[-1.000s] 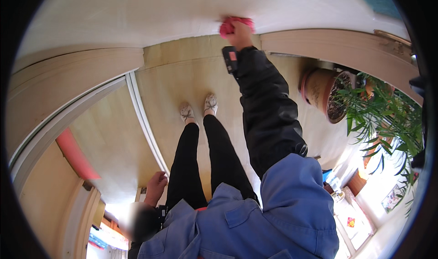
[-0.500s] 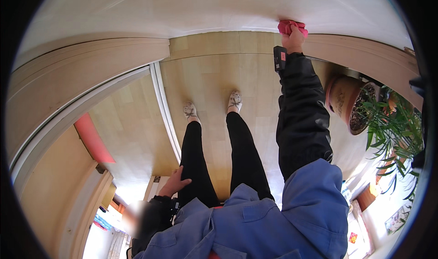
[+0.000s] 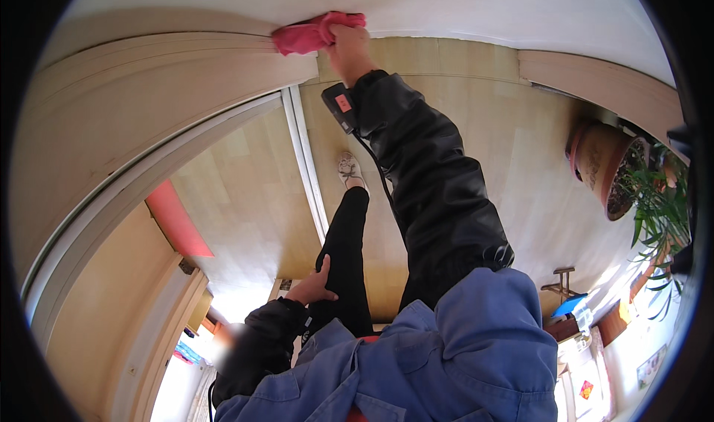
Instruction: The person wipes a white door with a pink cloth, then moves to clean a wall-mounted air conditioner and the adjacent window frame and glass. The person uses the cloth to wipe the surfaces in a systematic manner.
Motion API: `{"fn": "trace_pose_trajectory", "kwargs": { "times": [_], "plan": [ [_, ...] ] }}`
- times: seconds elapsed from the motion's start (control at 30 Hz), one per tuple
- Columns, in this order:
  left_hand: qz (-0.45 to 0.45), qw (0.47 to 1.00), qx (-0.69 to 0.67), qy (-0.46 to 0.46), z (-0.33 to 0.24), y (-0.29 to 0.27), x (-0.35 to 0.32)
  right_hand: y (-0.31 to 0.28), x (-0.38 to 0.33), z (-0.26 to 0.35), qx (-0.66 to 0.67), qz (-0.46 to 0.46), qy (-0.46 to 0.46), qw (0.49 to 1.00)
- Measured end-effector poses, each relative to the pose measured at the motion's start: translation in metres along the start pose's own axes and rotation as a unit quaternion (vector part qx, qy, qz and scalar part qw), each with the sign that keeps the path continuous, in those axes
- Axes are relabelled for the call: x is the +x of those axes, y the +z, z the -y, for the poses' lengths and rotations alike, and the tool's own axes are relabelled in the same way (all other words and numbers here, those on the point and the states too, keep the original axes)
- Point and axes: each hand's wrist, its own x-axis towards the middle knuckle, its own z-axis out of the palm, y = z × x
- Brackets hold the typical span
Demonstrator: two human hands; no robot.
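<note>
A pink cloth (image 3: pixel 303 38) is bunched under my right hand (image 3: pixel 349 50), pressed against the pale surface (image 3: pixel 461 5) at the top of the view, beside the wooden door frame (image 3: pixel 193 54). My right fingers close round part of the cloth, and the rest of it spreads out to the left. A small black box is strapped at my right wrist. Lower down, my left hand (image 3: pixel 314 285) rests on my thigh in black trousers, its fingers stretched out and holding nothing.
A potted plant (image 3: pixel 601 162) stands at the right by the wall. White floor track (image 3: pixel 305 162) runs along the doorway at left, with a red mat (image 3: pixel 178 220) beyond it. A small wooden stool (image 3: pixel 562 282) is at the lower right.
My right hand has swept left along the pale surface with the cloth, which is now more spread out. My left hand stays on my thigh.
</note>
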Motion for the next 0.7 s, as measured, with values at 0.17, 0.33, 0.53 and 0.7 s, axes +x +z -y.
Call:
{"fn": "trace_pose_trajectory", "kwargs": {
  "times": [0.17,0.33,0.53,0.7],
  "plan": [
    [-0.008,1.000,0.009,0.022,0.023,0.005,0.005,-0.011,0.021,-0.038,-0.149,-0.104,-0.064,0.981],
    [-0.009,0.999,0.003,0.035,0.039,0.005,0.003,0.013,0.004,-0.140,-0.517,0.058,-0.116,0.846],
    [-0.024,0.997,0.051,0.044,0.032,0.004,-0.004,0.067,-0.141,-0.074,-0.335,0.193,-0.134,0.912],
    [0.016,0.999,0.031,0.014,0.028,-0.005,-0.010,0.072,-0.225,-0.031,-0.115,0.305,-0.036,0.945]
  ]
}}
